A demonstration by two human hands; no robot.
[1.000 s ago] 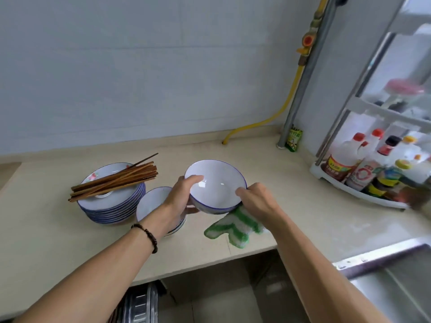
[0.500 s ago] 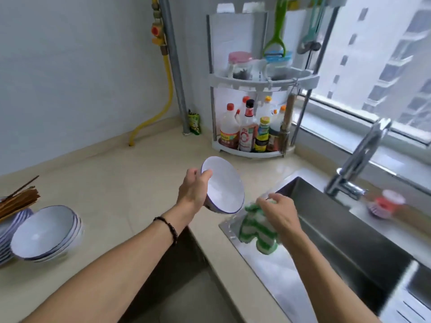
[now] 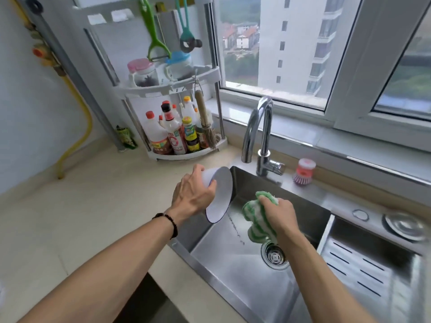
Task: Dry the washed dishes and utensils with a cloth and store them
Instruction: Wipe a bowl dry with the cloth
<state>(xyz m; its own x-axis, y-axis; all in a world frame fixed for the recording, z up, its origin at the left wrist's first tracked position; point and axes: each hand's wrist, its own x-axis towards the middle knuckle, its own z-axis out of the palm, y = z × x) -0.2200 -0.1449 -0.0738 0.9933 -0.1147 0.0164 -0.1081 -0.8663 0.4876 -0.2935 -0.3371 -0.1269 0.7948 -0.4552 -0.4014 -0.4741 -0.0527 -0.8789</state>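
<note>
Left hand [image 3: 193, 194] wrapped round the back of the white bowl [image 3: 218, 194], fingers curled on the outside. Bowl tipped up on its side over the near-left corner of the sink [image 3: 233, 271], open face turned to the right. Thin trickle of water falling from the low rim into the sink.

Right hand [image 3: 278, 214] closed in a fist round the green and white cloth [image 3: 255, 217], held over the sink just above the drain [image 3: 275, 255]. Cloth just beside the bowl on its right, not touching. Open face pointing straight at the cloth, so probably only a short push left to wipe inside. Cloth hand nearer to the wet inside, bowl hand stuck on the back. Maybe some more dripping first.
</note>
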